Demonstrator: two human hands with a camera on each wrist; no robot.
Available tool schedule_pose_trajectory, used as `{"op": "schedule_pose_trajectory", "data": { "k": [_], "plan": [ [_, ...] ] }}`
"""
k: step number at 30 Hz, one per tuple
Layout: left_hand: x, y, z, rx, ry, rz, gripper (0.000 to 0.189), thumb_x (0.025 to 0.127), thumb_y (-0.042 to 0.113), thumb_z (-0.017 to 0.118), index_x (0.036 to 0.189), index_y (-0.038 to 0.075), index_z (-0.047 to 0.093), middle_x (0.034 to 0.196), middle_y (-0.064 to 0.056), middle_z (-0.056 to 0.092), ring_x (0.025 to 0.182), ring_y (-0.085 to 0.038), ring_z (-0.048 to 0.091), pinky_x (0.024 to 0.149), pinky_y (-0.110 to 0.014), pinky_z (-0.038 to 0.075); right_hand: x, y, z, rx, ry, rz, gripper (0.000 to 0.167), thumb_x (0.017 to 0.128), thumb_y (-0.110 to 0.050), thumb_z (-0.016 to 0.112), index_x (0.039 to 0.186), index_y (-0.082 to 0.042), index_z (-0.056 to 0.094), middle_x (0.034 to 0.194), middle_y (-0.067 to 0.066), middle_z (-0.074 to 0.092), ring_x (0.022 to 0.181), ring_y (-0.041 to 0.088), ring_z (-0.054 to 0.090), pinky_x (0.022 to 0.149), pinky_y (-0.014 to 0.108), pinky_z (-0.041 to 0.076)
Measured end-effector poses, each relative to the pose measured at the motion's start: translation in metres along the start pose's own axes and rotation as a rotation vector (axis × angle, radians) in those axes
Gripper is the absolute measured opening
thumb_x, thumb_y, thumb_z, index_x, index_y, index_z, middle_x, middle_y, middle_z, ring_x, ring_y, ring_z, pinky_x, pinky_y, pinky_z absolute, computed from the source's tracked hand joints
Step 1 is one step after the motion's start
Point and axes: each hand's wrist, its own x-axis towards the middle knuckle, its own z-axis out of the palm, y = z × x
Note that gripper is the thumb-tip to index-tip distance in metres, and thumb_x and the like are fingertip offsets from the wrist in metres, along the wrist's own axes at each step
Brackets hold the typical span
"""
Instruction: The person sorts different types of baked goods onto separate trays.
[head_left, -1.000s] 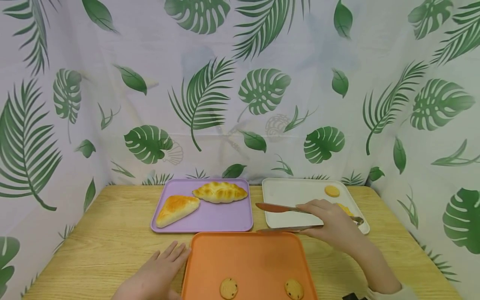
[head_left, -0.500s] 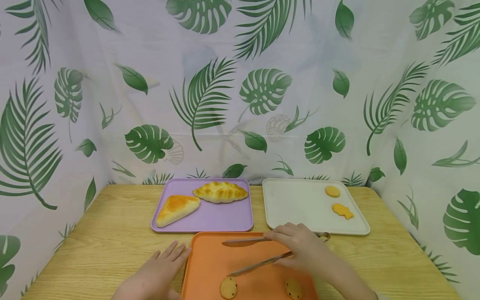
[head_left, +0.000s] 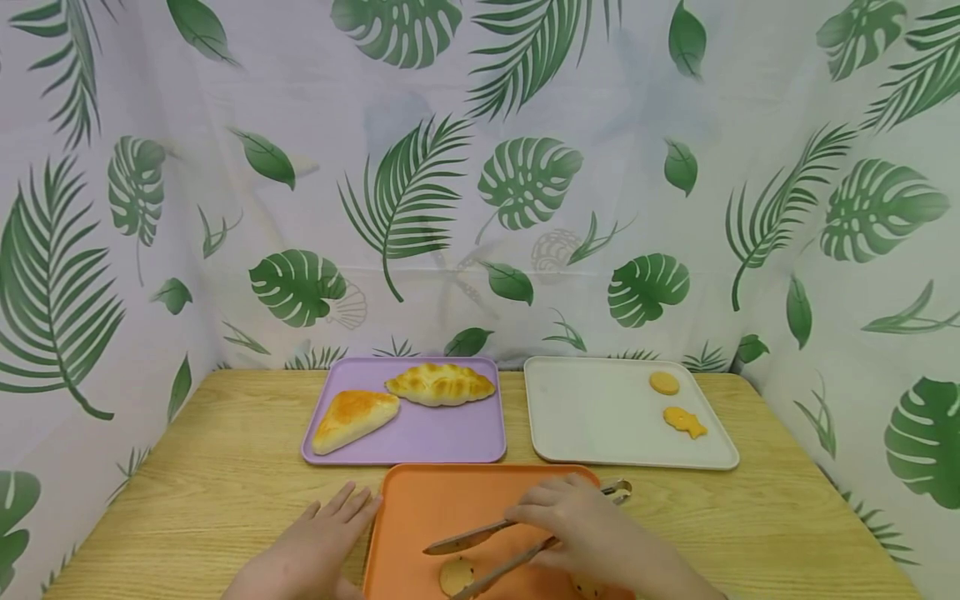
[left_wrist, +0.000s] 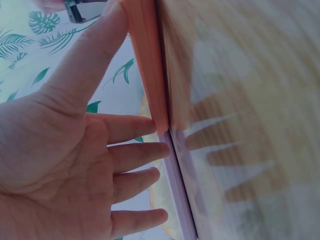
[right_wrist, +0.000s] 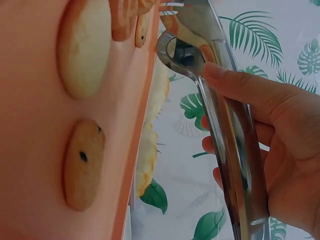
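My right hand [head_left: 577, 525] grips metal tongs [head_left: 467, 539] over the orange tray [head_left: 450, 496]. The tongs' arms are spread, with their tips on either side of a speckled round cookie [head_left: 456, 575]; whether they touch it I cannot tell. Partly under the right hand lies a second speckled cookie [head_left: 587, 586]. In the right wrist view a speckled cookie [right_wrist: 84, 165] and a pale bread piece [right_wrist: 85, 50] lie on the tray. My left hand [head_left: 307, 546] has its fingers extended, touching the orange tray's left edge, as the left wrist view shows along the rim [left_wrist: 147, 65].
Behind, to the left, a purple tray [head_left: 442, 437] bears a triangular bread [head_left: 356, 419] and a braided bread [head_left: 441, 385]. At the back right, a white tray [head_left: 592, 417] holds a round cookie [head_left: 664, 382] and a fish-shaped cookie [head_left: 684, 422]. A leaf-print curtain [head_left: 427, 317] encloses the table.
The right hand has brought the tongs from over the white tray leftward and nearer, down to the left cookie on the orange tray. The left hand has stayed in place.
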Motion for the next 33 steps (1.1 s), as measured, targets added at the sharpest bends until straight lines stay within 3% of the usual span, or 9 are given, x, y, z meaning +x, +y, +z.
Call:
{"op": "schedule_pose_trajectory", "data": {
  "k": [7,18,26,33],
  "plan": [
    [0.002,-0.001,0.001,0.012,0.009,0.015,0.108,0.065,0.055,0.081,0.150,0.004,0.036,0.156,-0.021,0.033,0.147,-0.043,0.024,0.111,-0.070,0.025,0.001,-0.004,0.005,-0.065,0.029,-0.014,0.040,0.071,-0.037,0.085,0.107,-0.024,0.072,0.097,-0.015,0.066,0.089,0.006,0.060,0.079,0.031,0.052],
    [0.003,-0.003,-0.001,-0.009,-0.010,0.011,0.110,0.064,0.054,0.081,0.150,0.003,0.035,0.156,-0.022,0.033,0.147,-0.043,0.023,0.110,-0.070,0.026,0.002,-0.001,0.005,-0.044,-0.055,0.055,0.039,0.071,-0.032,0.085,0.107,-0.024,0.072,0.097,-0.014,0.066,0.091,0.007,0.061,0.076,0.030,0.051],
    [0.003,-0.002,0.000,-0.002,-0.018,0.000,0.108,0.066,0.054,0.081,0.150,0.004,0.035,0.157,-0.021,0.032,0.147,-0.042,0.023,0.111,-0.069,0.025,-0.001,0.006,0.000,-0.082,-0.027,0.115,0.036,0.068,-0.028,0.086,0.102,-0.023,0.073,0.094,-0.013,0.068,0.088,0.009,0.062,0.071,0.032,0.051],
    [0.001,0.001,0.001,0.009,-0.004,-0.004,0.108,0.067,0.053,0.081,0.150,0.003,0.034,0.157,-0.020,0.032,0.147,-0.041,0.023,0.113,-0.068,0.025,-0.006,0.020,-0.010,-0.112,0.034,0.167,0.036,0.066,-0.026,0.088,0.098,-0.022,0.073,0.090,-0.012,0.067,0.082,0.009,0.060,0.064,0.026,0.045]
  ]
}}
